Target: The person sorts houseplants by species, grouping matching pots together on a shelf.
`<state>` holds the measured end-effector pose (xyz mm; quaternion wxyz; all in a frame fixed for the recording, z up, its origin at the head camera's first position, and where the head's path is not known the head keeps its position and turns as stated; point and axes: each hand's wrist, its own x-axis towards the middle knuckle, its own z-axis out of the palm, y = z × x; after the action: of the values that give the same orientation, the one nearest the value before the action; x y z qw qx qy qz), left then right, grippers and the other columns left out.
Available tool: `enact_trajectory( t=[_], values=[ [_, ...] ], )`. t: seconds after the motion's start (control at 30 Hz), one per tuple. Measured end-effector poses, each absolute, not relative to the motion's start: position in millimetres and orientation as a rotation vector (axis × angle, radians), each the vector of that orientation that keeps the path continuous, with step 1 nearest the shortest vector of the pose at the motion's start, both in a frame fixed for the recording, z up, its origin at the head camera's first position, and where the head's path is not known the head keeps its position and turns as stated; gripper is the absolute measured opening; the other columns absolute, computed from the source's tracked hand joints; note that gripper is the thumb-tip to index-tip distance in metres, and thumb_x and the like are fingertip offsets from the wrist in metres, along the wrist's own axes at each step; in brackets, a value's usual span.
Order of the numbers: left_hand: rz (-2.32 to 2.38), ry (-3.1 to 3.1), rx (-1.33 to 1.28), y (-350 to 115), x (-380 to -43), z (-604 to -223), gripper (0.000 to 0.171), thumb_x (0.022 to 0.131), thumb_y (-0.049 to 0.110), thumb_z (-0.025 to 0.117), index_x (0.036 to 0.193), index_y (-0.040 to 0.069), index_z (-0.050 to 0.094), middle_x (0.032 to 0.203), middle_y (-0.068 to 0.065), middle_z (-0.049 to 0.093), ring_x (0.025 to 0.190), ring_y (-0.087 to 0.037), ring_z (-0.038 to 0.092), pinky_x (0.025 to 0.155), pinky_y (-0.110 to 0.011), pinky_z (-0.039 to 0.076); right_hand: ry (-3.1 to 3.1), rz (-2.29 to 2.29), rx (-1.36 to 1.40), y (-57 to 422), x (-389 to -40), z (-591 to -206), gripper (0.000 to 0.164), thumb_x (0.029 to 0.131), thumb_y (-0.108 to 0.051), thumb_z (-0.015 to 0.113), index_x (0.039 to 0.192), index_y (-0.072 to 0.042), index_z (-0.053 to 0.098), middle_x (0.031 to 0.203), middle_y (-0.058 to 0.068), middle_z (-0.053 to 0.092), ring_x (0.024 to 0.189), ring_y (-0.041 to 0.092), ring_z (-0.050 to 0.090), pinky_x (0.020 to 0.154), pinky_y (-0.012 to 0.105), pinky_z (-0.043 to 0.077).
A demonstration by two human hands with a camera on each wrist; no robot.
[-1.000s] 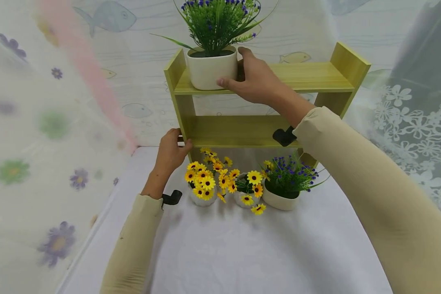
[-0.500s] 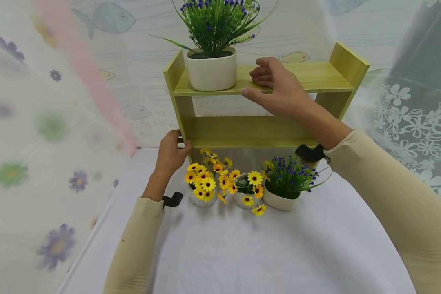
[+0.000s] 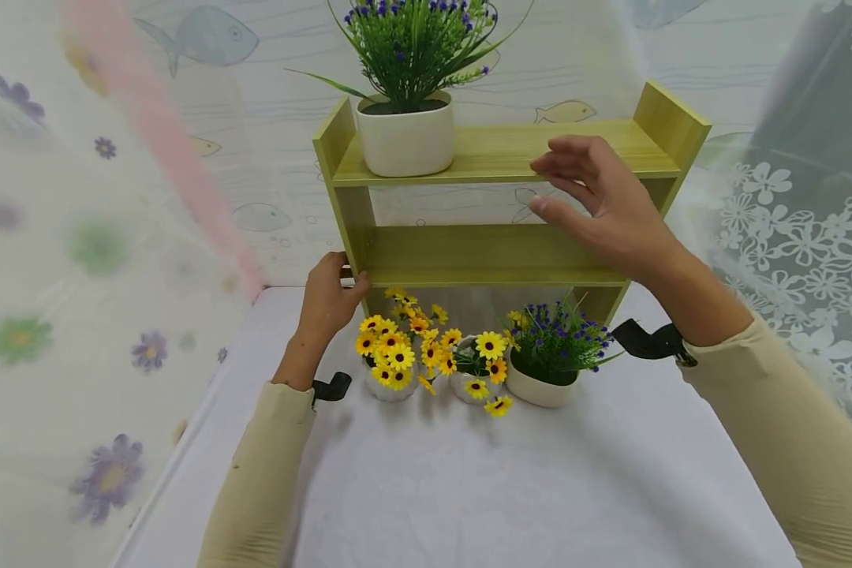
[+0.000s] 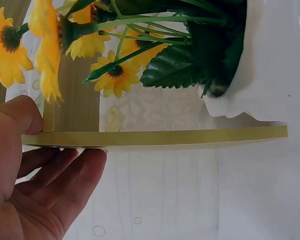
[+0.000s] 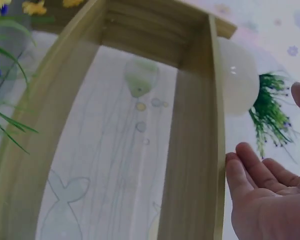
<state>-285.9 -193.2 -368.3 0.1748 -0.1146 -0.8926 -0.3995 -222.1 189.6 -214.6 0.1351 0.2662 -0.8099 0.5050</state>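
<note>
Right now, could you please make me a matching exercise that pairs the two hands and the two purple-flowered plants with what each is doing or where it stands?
Column one
1. left hand
2. right hand
3. taller purple-flowered plant
4. shorter purple-flowered plant

Column two
A. on the table, to the right of the yellow flowers
B. holding nothing
C. at the left end of the top board
D. gripping the shelf's left upright

Right pairs: 1-D, 2-B, 3-C, 4-A
</note>
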Motion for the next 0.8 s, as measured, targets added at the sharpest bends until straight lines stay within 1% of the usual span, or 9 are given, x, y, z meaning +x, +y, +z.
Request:
enact_trajectory(
  t=[0.27, 0.43, 0.53, 0.67, 0.8],
  values=[
    [-1.135, -2.543, -0.312, -193, -284, -367, 0.048, 0.104, 0.016, 0.064, 0.145, -0.007, 0.053, 0.138, -0.024, 0.059, 0.123, -0.039, 0.067, 0.092, -0.050, 0.064, -2.195, 1.635, 0.836, 202, -190, -239, 0.056, 0.101, 0.001, 0.067, 0.152, -0.004, 0.045, 0.145, 0.016, 0.056, 0.139, 0.023, 0.053, 0.114, 0.020, 0.044],
    [-1.140, -2.537, -0.312, -193, -285, -367, 0.047, 0.104, 0.016, 0.064, 0.145, -0.007, 0.054, 0.137, -0.024, 0.059, 0.123, -0.039, 0.067, 0.092, -0.049, 0.063, -2.164, 1.650, 0.910, 206, -169, -262, 0.059, 0.097, 0.012, 0.064, 0.151, -0.003, 0.048, 0.144, 0.019, 0.057, 0.137, 0.025, 0.055, 0.113, 0.021, 0.045],
    [-1.138, -2.538, -0.311, -193, -286, -367, 0.047, 0.104, 0.016, 0.064, 0.144, -0.006, 0.054, 0.137, -0.024, 0.059, 0.123, -0.038, 0.067, 0.092, -0.049, 0.064, -2.192, 1.595, 0.932, 208, -157, -276, 0.060, 0.094, 0.017, 0.063, 0.150, 0.000, 0.049, 0.143, 0.019, 0.058, 0.134, 0.023, 0.058, 0.112, 0.020, 0.046],
    [-1.139, -2.536, -0.311, -194, -286, -368, 0.047, 0.104, 0.016, 0.064, 0.144, -0.006, 0.055, 0.137, -0.023, 0.060, 0.123, -0.038, 0.067, 0.092, -0.049, 0.064, -2.257, 1.519, 0.947, 213, -142, -294, 0.058, 0.093, 0.019, 0.064, 0.147, 0.002, 0.051, 0.142, 0.017, 0.059, 0.133, 0.017, 0.060, 0.112, 0.020, 0.046],
    [-1.144, -2.532, -0.319, -194, -286, -369, 0.047, 0.104, 0.017, 0.063, 0.145, -0.006, 0.054, 0.137, -0.023, 0.059, 0.123, -0.038, 0.067, 0.091, -0.049, 0.064, -2.314, 1.507, 0.942, 222, -130, -312, 0.057, 0.092, 0.019, 0.065, 0.145, 0.002, 0.053, 0.141, 0.015, 0.059, 0.133, 0.017, 0.060, 0.113, 0.023, 0.047]
  ],
)
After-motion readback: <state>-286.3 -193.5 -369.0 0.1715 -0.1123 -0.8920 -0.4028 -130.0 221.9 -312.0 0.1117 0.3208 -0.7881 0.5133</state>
